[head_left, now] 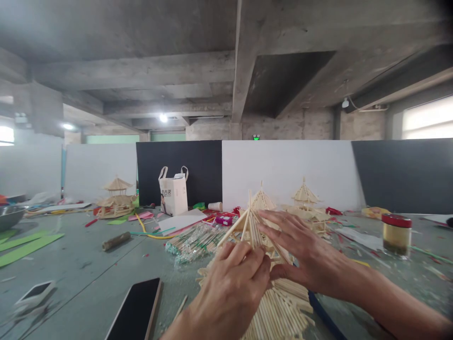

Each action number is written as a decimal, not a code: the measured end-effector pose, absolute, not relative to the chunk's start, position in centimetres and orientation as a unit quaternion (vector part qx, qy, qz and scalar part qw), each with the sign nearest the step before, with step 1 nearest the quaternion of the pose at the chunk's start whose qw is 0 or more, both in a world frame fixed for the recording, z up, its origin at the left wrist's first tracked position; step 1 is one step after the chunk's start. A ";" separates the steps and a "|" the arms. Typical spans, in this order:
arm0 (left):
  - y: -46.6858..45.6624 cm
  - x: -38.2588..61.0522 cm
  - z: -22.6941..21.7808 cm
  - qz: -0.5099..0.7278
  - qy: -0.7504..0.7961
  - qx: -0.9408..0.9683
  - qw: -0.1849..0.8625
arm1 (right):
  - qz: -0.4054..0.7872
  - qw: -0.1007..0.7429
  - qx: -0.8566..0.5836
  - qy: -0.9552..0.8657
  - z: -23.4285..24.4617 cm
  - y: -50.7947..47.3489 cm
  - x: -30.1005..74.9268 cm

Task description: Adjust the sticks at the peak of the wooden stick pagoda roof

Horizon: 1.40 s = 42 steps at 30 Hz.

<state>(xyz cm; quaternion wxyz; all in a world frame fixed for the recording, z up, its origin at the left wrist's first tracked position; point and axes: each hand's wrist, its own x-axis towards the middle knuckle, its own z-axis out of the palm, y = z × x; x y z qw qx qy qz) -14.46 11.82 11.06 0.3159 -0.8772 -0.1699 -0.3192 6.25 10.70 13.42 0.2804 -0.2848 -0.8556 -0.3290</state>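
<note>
1. A dark smartphone [136, 309] lies flat at the near edge of the grey bench [78, 269], with a smaller white device [35, 293] to its left.
2. The left hand [231, 288] curls at the near side of a stick roof model [264, 264], fingers bent and pinched against the thin wooden sticks near its peak.
3. The right hand [304, 250] lies along the right slope of the same roof, fingers spread and extended flat toward the apex, thumb tucked below.
4. The roof model stands on the bench directly before the person, its sticks fanning down from a pointed top into layered rows at the base.
5. Just left of the model lies a clear bag of sticks [193, 243]; farther left, a short brown roll [116, 241] and green paper strips [24, 245].
6. A red-lidded glass jar [395, 233] stands well apart to the right, its contents yellowish and possibly glue, though the view is unclear.
7. Behind the hands stand two finished stick pavilions [305, 200]; a third pavilion [116, 198] sits far left.
8. A white paper carrier bag [173, 193] stands near the back, before black and white partition boards [283, 172].
9. A metal bowl [10, 215] shows at the far left edge.
</note>
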 end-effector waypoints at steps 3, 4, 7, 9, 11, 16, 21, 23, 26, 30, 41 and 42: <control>11.8 -14.4 11.0 -0.317 -0.170 -0.878 0.317 | -0.325 0.284 -0.286 -0.856 13.4 11.1 6.3; 11.8 -14.3 11.0 -0.315 -0.171 -0.878 0.319 | -0.325 0.283 -0.287 -0.855 13.5 11.2 6.3; 11.6 -14.4 11.1 -0.310 -0.169 -0.879 0.321 | -0.334 0.272 -0.294 -0.853 13.6 10.9 6.5; 11.5 -14.7 11.4 -0.315 -0.165 -0.880 0.315 | -0.340 0.282 -0.302 -0.845 13.3 10.0 6.5; 11.3 -15.2 11.9 -0.316 -0.163 -0.885 0.301 | -0.326 0.347 -0.320 -0.819 12.4 8.4 6.4; 11.1 -16.5 13.6 -0.333 -0.152 -0.886 0.284 | 0.116 0.467 -0.418 -0.770 8.2 5.1 4.6; 11.8 -15.8 14.6 -0.305 -0.134 -0.903 0.270 | 0.535 0.497 -0.398 -0.556 6.6 6.2 1.9; 12.1 -15.5 14.8 -0.283 -0.135 -0.910 0.272 | 0.580 0.524 -0.370 -0.502 7.2 6.9 1.2; 12.3 -15.4 14.9 -0.258 -0.143 -0.914 0.277 | 0.594 0.573 -0.332 -0.457 8.2 7.0 0.5; 12.2 -15.5 14.8 -0.246 -0.131 -0.914 0.296 | 0.618 0.593 -0.283 -0.431 8.5 6.8 -0.2; 12.6 -15.2 13.4 -0.261 -0.120 -0.888 0.359 | 0.633 0.607 -0.251 -0.410 7.6 8.3 -1.4; 12.6 -15.2 13.3 -0.261 -0.119 -0.888 0.359 | 0.635 0.604 -0.249 -0.411 7.7 8.2 -1.4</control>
